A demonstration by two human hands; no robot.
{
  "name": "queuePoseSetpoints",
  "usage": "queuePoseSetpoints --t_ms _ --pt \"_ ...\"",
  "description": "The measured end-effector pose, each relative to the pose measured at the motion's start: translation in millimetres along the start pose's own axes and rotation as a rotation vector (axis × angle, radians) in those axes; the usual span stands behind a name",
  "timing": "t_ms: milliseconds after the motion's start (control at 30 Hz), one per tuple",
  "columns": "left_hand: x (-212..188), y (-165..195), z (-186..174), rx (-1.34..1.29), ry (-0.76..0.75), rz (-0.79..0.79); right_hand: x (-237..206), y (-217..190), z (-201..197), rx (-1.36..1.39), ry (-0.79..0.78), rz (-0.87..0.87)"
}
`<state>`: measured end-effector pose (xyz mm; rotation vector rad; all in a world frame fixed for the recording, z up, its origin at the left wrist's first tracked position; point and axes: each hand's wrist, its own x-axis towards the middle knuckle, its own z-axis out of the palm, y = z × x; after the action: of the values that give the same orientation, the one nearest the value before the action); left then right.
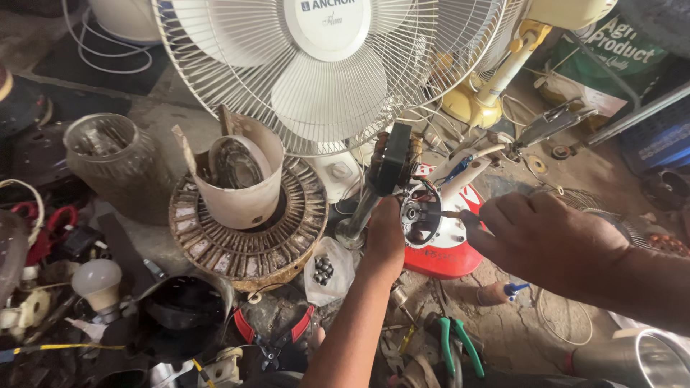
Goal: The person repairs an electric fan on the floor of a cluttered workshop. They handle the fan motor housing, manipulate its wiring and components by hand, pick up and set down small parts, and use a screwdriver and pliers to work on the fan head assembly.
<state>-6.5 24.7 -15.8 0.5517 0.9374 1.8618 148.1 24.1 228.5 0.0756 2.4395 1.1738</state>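
Note:
My left hand (384, 237) grips the underside of a small electric motor (394, 164) with copper windings and a dark laminated core, held up above the cluttered workbench. Its round end cover (420, 215) with wires faces right. My right hand (535, 233) holds a thin screwdriver (449, 214), whose tip sits against that end cover. A red and white fan body piece (442, 259) lies just beneath both hands.
A white table fan (323, 65) stands behind. A round ribbed stator ring (248, 237) holds a torn white cup (241, 183). A light bulb (97, 282), red-handled pliers (277, 338), green-handled pliers (456, 345), a bag of small bearings (325, 269) and a steel cup (640, 359) lie around.

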Motion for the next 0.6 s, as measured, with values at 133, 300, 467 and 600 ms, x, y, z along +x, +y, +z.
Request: queuePoseSetpoints --t_ms 133,300,467,600 --pt "-7 9 3 0.272 -0.015 0.021 4 -1 11 0.308 -0.174 0.160" --pt "-14 21 8 0.059 -0.094 -0.128 12 13 35 1.039 -0.351 0.498" --pt "-11 14 10 -0.113 -0.023 -0.073 22 36 50 1.867 -0.656 0.748" --pt "-3 11 13 -0.158 0.009 -0.209 13 28 33 1.256 -0.587 0.665"
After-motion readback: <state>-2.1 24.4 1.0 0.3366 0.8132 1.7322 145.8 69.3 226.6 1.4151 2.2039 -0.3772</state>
